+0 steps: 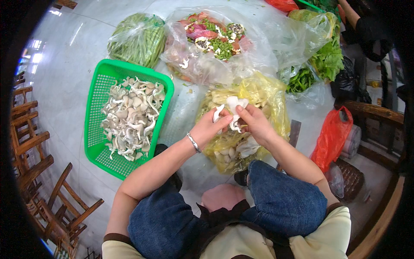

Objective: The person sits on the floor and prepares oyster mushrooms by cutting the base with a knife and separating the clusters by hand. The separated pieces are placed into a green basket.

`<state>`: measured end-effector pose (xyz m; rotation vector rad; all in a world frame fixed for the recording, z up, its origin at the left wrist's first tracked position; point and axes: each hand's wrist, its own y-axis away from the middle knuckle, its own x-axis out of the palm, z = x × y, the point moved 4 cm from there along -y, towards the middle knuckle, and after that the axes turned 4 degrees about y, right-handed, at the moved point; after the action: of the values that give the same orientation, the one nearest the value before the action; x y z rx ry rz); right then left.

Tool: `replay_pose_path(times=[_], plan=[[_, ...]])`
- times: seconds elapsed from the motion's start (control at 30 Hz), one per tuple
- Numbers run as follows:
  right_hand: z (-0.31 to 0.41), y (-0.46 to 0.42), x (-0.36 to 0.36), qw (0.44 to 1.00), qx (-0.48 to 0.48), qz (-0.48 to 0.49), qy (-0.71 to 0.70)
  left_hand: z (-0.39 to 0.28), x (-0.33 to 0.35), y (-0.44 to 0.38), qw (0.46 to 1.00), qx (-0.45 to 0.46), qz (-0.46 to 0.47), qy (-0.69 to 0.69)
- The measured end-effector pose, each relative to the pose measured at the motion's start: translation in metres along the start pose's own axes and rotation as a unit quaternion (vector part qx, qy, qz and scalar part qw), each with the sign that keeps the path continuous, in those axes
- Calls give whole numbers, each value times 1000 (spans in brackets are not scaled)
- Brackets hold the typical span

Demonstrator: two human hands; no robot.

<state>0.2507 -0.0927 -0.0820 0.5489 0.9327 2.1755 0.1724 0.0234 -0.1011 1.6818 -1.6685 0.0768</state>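
Pieces of white oyster mushroom are in both of my hands, raised over a yellow plastic bag [275,94]. My left hand [212,124], with a silver bracelet at the wrist, pinches a narrow strip of mushroom [218,112]. A broader mushroom piece [237,104] sits between the thumb and fingers of my right hand [255,121]. More whole oyster mushrooms [248,148] show inside the yellow bag below my hands. To the left, a green plastic basket [92,129] with perforated walls holds a heap of torn oyster mushrooms [132,113].
Beyond the basket lies a clear bag of green beans [137,40]. An open clear bag of vegetable scraps [210,35] is beside it. Green peppers [300,81] and leafy greens [328,58] lie right, near a red plastic bag [333,139]. Wooden stools [69,207] stand left. Another person's arm [351,14] shows top right.
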Motion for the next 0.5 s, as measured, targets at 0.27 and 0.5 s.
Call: replay_pose_path(times=[0.27, 0.5], plan=[[7, 2, 12, 994, -70, 87, 18, 1, -19, 4, 991, 39, -115, -50], [8, -7, 9, 976, -178, 49, 118, -3, -4, 10, 994, 32, -102, -11]])
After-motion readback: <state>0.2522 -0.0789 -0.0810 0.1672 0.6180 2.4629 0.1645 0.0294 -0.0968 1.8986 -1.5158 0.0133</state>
